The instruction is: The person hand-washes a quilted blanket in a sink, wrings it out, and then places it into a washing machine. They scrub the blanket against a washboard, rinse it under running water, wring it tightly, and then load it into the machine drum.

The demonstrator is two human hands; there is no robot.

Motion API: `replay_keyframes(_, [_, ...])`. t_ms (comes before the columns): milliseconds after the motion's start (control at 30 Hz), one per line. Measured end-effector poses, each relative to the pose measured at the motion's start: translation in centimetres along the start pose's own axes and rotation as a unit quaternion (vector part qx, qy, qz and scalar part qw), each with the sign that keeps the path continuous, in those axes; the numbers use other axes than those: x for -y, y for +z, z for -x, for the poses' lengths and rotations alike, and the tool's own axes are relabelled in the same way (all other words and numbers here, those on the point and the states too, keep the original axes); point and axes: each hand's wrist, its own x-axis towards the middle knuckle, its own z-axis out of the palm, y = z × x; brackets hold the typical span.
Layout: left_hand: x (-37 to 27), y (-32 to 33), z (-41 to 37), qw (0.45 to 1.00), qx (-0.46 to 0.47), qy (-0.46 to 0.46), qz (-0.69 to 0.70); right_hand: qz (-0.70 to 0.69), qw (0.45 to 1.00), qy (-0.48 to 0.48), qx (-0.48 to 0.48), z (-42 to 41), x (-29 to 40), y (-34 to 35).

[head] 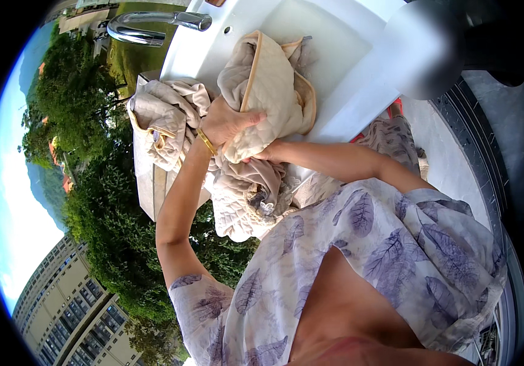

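A cream quilted cloth (pixel 271 100) with tan edging lies bunched over the near side of a white sink basin (pixel 335 27), part of it down in the basin. My left hand (pixel 230 121), with a gold bracelet at the wrist, grips its left side, the thumb on top. My right hand (pixel 268 153) holds its lower edge, the fingers partly hidden beneath the fabric. More quilted fabric (pixel 165 119) is heaped on the ledge to the left. Another quilted bundle (pixel 243 196) with lace trim hangs below my hands, against my patterned shirt.
A chrome faucet (pixel 140 27) arches at the basin's upper left, near a small overflow hole (pixel 227 30). A tiled ledge (pixel 149 183) runs along the left, with trees and a building beyond. Red footwear (pixel 395 107) shows on the floor beyond the basin's edge.
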Motion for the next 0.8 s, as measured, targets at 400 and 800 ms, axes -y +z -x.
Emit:
replay_keyframes(400, [0.5, 5.2, -3.5, 0.835, -0.050, -0.155, -0.526, 0.271, 0.960, -0.030, -0.061, 0.3, -0.7, 0.0])
replay_keyframes(800, [0.4, -0.5, 0.7, 0.867, -0.220, -0.084, -0.438, -0.328, 0.931, 0.109, -0.117, 3.7, 3.9, -2.2])
